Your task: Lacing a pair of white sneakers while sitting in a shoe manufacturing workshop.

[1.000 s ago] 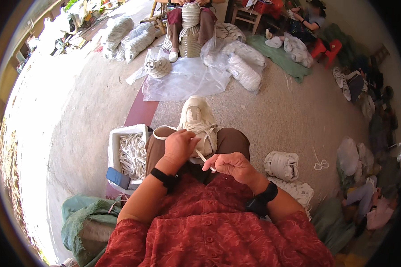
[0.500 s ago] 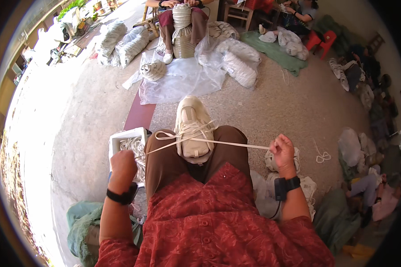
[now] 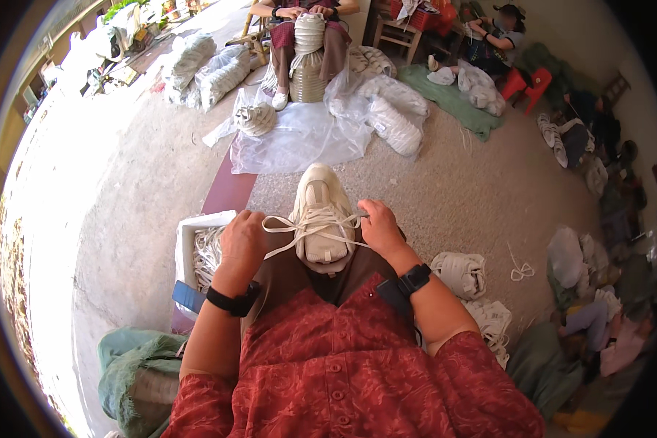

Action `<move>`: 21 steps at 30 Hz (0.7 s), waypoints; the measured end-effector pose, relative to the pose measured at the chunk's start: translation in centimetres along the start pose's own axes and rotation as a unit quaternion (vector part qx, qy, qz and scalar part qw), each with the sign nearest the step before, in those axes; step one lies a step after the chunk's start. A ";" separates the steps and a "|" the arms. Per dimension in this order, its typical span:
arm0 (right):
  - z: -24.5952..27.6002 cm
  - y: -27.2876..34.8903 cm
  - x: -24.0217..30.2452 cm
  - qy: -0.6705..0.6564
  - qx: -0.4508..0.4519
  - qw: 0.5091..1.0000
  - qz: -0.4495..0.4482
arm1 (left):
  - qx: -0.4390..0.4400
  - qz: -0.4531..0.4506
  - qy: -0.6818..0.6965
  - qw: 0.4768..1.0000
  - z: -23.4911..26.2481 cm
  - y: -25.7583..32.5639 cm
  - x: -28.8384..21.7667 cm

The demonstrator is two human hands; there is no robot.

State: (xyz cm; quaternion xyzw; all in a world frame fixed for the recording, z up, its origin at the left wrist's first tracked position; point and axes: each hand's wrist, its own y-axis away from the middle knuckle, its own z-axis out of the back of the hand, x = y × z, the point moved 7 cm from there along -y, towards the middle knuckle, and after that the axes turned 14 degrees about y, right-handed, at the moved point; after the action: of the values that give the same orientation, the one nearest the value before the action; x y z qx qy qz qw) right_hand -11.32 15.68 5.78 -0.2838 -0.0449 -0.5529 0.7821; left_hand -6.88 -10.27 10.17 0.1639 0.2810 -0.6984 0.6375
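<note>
A cream-white sneaker [image 3: 318, 212] rests on my lap, toe pointing away from me. A white lace [image 3: 306, 232] crosses over its tongue, with its ends running out to both sides. My left hand [image 3: 242, 241] sits at the shoe's left side, fingers closed on the left lace end. My right hand [image 3: 378, 228] is at the shoe's right side, pinching the right lace end. Both wrists wear black bands.
A white box of laces [image 3: 201, 252] stands by my left knee. Bundled white laces [image 3: 461, 273] lie at my right. Ahead lie a clear plastic sheet [image 3: 299, 135] and white bundles [image 3: 394, 117]. A seated person [image 3: 306, 29] works opposite; another person [image 3: 500, 33] sits at the far right.
My hands were spread wide, pulling the lace taut half a second ago. They have come back in to the two sides of the shoe, and the lace now lies slack across it.
</note>
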 end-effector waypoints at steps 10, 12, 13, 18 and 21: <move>-2.5 -1.0 2.7 -0.085 0.158 0.983 -0.027 | 0.068 -0.153 0.026 0.986 -6.4 -0.7 -3.3; -1.6 -1.1 3.2 -0.051 0.122 0.991 -0.002 | 0.020 -0.179 0.041 0.983 -5.8 -0.3 -3.6; -1.0 -1.2 3.5 -0.018 0.082 0.996 0.023 | 0.058 -0.180 0.046 0.981 -6.1 -0.1 -3.8; -1.4 -1.2 2.9 -0.115 0.069 0.991 -0.010 | 0.103 -0.138 0.123 0.977 -6.3 0.2 -3.5; -1.5 -0.4 3.1 -0.147 0.111 0.982 -0.035 | -0.026 -0.057 0.196 0.979 -3.8 -1.2 -1.9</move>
State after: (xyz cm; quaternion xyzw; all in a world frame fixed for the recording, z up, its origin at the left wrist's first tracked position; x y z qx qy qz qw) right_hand -10.87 12.25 5.88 -0.2721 -0.2305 -0.5238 0.7736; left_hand -8.31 -6.49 8.52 0.2647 0.4274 -0.6806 0.5330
